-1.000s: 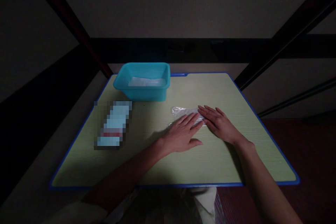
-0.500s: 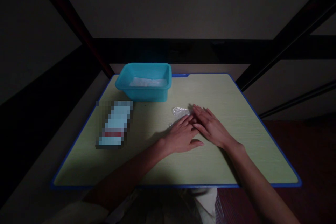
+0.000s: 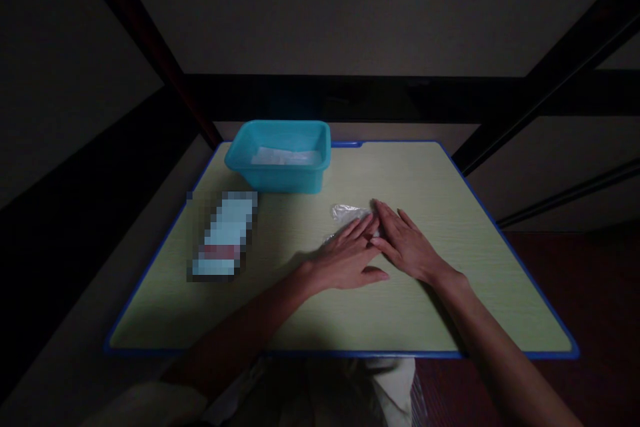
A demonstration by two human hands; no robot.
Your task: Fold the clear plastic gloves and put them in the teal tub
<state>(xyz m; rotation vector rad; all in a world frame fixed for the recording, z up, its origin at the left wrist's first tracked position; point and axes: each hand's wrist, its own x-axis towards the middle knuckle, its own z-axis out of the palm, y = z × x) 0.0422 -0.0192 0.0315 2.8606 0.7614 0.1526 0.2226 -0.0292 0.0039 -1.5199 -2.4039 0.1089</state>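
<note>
A crumpled, clear plastic bag or film (image 3: 345, 213) lies on the table, mostly hidden under my hands. My left hand (image 3: 350, 260) rests flat across it, fingers stretched forward and thumb out to the right. Beside it, my right hand (image 3: 406, 243) is also laid flat with straight fingers, its thumb side meeting the left fingertips. Neither hand is closed around anything. How far the plastic reaches beneath the palms cannot be seen.
A turquoise plastic basin (image 3: 285, 179) with white, flat material (image 3: 286, 157) inside stands at the back left. Nearer, a blurred-out phone-like object (image 3: 227, 230) lies on the left. The pale table (image 3: 480, 300) has a blue edge, with a wall behind.
The whole view has shifted slightly, so the table and basin appear a little further right. Both hands remain flat over the plastic, with only a very small shift.
</note>
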